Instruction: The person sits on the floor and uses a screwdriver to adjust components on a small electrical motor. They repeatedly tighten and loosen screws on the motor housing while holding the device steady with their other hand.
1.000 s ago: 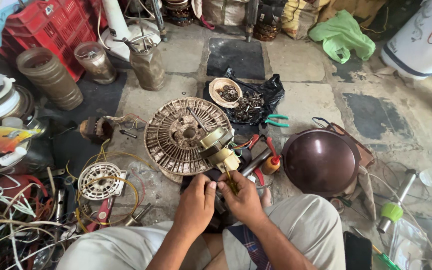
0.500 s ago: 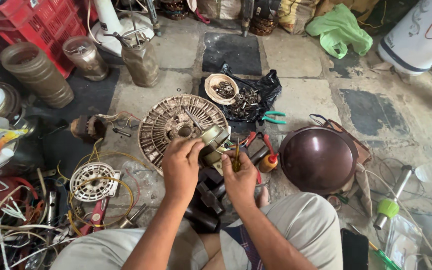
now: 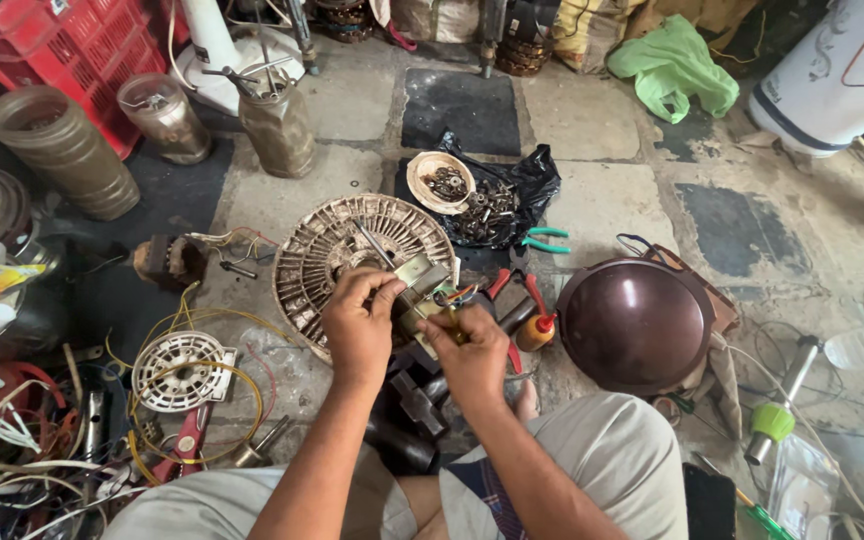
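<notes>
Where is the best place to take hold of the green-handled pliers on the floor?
Probably the two green handles of the pliers, coming from the right. They lie flat on bare floor pointing right, while the jaw end rests against the black bag of metal parts.

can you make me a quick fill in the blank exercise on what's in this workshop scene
1. The left hand pinches a small metal part beside the round ribbed ____ motor housing.
2. The domed lid to the right of the hands is dark ____.
3. The crumpled cloth on the floor at the top is ____.
4. The small bowl of metal bits rests on a ____ plastic bag.

Missing words: fan; brown; green; black
</notes>
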